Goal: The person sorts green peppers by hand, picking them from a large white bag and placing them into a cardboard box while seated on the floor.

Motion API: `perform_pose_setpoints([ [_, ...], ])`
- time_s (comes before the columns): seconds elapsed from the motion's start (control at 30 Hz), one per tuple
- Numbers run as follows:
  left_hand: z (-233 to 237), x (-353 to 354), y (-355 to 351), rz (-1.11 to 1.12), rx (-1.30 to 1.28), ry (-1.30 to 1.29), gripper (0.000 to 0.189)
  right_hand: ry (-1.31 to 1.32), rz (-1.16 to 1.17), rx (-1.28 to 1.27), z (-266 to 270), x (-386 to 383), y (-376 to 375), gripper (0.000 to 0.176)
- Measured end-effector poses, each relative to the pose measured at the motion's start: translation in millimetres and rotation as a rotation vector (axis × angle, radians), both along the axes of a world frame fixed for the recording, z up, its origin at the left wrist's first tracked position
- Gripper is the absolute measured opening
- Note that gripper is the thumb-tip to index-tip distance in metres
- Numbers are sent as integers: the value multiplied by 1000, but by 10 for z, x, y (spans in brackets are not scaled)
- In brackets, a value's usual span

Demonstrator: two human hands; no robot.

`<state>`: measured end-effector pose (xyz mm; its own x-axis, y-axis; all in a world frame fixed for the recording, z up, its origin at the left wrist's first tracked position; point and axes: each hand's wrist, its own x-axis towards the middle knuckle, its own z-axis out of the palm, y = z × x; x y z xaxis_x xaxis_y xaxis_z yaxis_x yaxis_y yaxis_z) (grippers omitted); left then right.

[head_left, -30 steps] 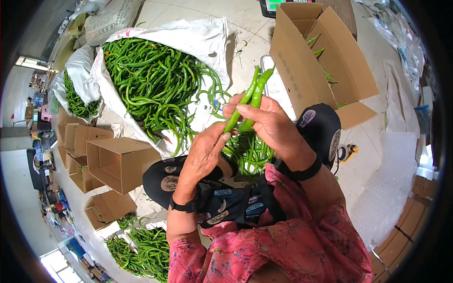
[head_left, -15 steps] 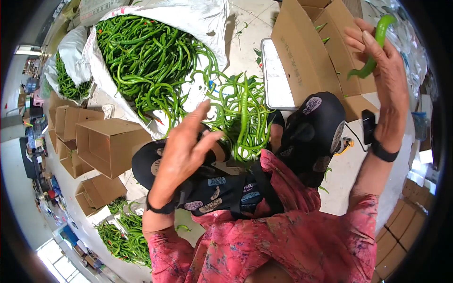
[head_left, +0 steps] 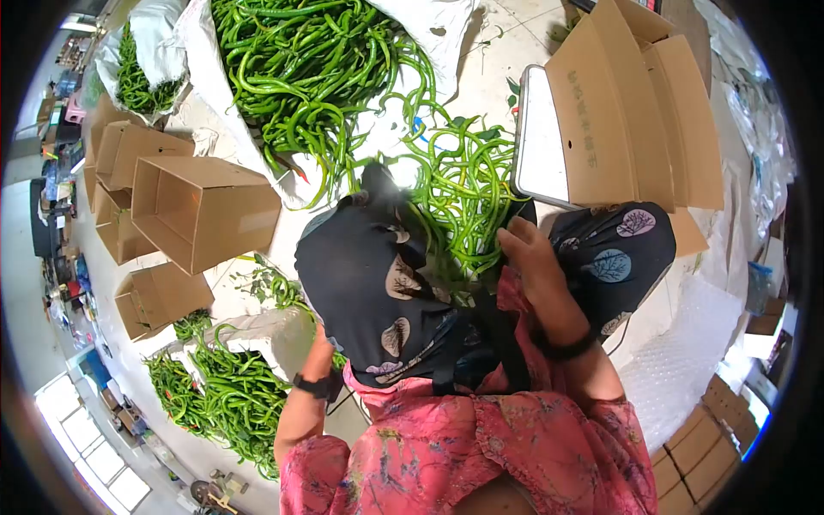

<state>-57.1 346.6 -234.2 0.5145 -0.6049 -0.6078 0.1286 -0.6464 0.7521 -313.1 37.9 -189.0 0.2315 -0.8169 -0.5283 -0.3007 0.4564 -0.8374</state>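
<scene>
My right hand (head_left: 534,256) is at the right edge of a loose pile of long green peppers (head_left: 468,184) between my knees. Its fingers are loosely bent and a little apart, with no pepper visible in them. My left hand (head_left: 323,345) is low beside my left thigh, mostly hidden by the patterned dark trousers (head_left: 369,275); its fingers do not show. Beyond the knees, a big white sack (head_left: 206,64) lies open, with many green peppers (head_left: 309,60) spilling towards the small pile.
A tall cardboard box (head_left: 601,112) stands on a white-topped tray (head_left: 542,142) at the right. Open cardboard boxes (head_left: 236,219) are at the left. Another heap of peppers (head_left: 245,399) lies at the lower left. Bubble wrap (head_left: 678,352) is at the right.
My right hand has come down from the upper right to the pile, and its pepper is no longer seen in it. My left hand has moved back beside the thigh. The view has shifted.
</scene>
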Motion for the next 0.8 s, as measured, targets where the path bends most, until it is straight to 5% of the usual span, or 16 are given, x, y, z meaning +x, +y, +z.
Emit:
perform_pose_setpoints([
  [0.07, -310, -244, -282, -223, -11, -121, 47, 15, -28, 171, -564, 3, -91, 33],
  [0.17, -753, -525, -1073, -411, -210, -425, 55, 84, -255, 275, -1417, -6, -124, 41],
  [0.23, -1024, -619, -1550, -418, -349, -634, 61, 189, -208, 251, -2188, -262, -133, 40],
  [0.3, -1244, -623, -2021, -366, -430, -784, 67, 221, -182, 112, -2577, -469, -67, 15],
  [0.5, -1413, -461, -2906, -255, -214, -686, 90, 653, 32, 211, -2335, -220, -224, 24],
  [0.57, -1658, -507, -2960, -220, -293, -926, 92, 698, 89, 189, -2392, -249, -295, 29],
  [0.63, -1613, -487, -3030, -271, -237, -897, 98, 728, 150, 137, -2471, -345, -318, 34],
  [0.7, -1448, -548, -3022, -611, -38, -704, 103, 787, 239, 47, -2197, -189, -324, 39],
  [0.73, -1471, -553, -2986, -608, -29, -703, 103, 946, 546, 47, -1820, -13, -414, 48],
  [0.8, -1496, -593, -2935, -812, -25, -659, 110, 810, 584, 90, -1783, 39, -357, 49],
])
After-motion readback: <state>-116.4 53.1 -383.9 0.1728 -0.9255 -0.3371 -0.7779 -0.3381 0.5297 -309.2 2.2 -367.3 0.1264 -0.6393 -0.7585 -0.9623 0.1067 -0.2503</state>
